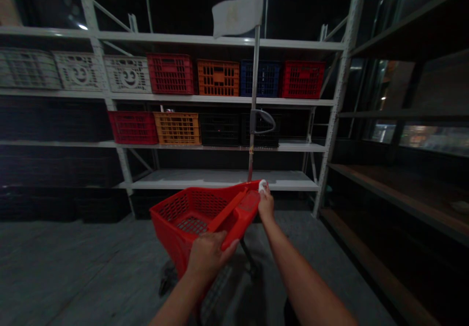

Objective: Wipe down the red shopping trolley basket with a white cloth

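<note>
The left hand [208, 258] grips the handle [242, 220] of a red plastic shopping cart [172, 218], the right hand [266, 205] clasps its far end beside a small white object [262, 185], and colored crates [218, 77] sit on shelves ahead.

The shopping cart basket [190, 213] is bright red, latticed with holes; on the shelf, white crates [128, 74] show smiley-face patterns beside a red crate [170, 74], an orange crate [218, 78] and a blue crate [260, 78].

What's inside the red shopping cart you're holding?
In the red shopping cart, I see only its mesh floor and a red bar across the top. The left hand and the near wall hide the part closest to you, so that part cannot be seen.
</note>
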`<state>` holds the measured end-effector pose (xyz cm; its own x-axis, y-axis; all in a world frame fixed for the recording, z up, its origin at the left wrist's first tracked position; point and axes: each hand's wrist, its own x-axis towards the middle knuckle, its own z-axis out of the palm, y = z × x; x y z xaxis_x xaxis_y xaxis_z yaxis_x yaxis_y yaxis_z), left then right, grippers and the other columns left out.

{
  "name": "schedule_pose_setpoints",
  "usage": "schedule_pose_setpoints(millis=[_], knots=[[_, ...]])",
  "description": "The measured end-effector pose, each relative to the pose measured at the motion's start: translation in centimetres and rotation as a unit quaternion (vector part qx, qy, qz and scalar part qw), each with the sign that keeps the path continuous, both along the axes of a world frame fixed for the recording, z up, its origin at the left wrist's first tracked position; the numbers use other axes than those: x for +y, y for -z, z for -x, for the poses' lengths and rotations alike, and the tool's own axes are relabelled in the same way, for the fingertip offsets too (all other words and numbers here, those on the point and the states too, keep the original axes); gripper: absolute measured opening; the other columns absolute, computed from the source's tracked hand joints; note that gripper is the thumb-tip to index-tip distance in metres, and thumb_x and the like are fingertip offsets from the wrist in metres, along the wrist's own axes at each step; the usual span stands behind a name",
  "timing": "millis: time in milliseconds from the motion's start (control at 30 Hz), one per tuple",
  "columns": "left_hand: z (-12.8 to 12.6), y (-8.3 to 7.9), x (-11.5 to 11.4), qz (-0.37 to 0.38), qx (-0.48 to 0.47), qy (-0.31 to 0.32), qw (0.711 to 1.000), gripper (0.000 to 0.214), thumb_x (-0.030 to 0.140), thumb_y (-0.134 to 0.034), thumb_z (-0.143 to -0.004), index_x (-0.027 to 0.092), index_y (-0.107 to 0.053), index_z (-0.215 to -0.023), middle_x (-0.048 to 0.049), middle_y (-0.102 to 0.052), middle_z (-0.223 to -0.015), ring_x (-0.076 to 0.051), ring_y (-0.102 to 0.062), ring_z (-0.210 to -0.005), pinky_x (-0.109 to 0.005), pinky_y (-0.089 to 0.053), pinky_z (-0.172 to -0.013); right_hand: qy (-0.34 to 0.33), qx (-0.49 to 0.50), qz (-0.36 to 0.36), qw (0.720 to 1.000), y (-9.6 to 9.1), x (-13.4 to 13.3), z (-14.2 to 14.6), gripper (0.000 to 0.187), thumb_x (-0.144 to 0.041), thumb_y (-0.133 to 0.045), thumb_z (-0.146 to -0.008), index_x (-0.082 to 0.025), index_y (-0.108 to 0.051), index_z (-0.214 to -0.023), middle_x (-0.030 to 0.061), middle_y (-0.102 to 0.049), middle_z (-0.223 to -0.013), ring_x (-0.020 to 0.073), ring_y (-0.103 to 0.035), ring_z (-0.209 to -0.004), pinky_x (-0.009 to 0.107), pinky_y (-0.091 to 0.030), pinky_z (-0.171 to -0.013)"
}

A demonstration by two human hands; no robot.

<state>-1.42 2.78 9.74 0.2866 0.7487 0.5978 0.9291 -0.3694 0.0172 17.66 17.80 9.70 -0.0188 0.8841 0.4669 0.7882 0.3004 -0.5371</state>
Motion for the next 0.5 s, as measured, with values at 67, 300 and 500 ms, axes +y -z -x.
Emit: schedule_pose_setpoints(millis=[67, 300, 500], knots=[[0.5, 0.0, 0.0, 0.009, -0.011, 0.010, 1.000, 0.044, 0.050, -0.036, -0.084, 0.019, -0.066, -0.076, -0.0069, -0.071, -0.071, -0.020, -0.066, -0.069, -0.028, -0.049, -0.064, 0.004, -0.015, -0.004, 1.000, -1.1, 1.2, -1.5, 0.049, -0.016, -0.018, -0.090, -0.012, -0.038, -0.135, 0.0128, -0.047, -0.131, 0.0202, -0.028, -0.131, 0.040, -0.026, -0.105], [4.5, -1.1, -1.4, 0.091, -0.029, 0.009, 0.995, 0.035, 0.045, -0.042, -0.080, 0.022, -0.067, -0.086, -0.0049, -0.071, -0.081, -0.018, -0.064, -0.078, -0.028, -0.048, -0.075, -0.176, -0.144, -0.001, 0.974, -3.6, 1.1, -4.7, 0.029, -0.026, -0.040, -0.089, -0.022, -0.063, -0.106, 0.0042, -0.061, -0.116, 0.0193, -0.048, -0.115, 0.045, -0.009, -0.107], [2.3, -4.1, -2.9, 0.003, 0.008, -0.137, 0.991, 0.039, 0.036, -0.042, -0.079, 0.018, -0.058, -0.111, -0.0112, -0.052, -0.128, -0.027, -0.046, -0.117, -0.051, -0.025, -0.103, -0.306, -0.169, 0.016, 0.937, -3.9, -1.7, -0.9, 0.038, -0.034, -0.031, -0.094, -0.021, -0.060, -0.114, 0.0047, -0.061, -0.117, 0.0177, -0.051, -0.110, 0.029, -0.033, -0.094]])
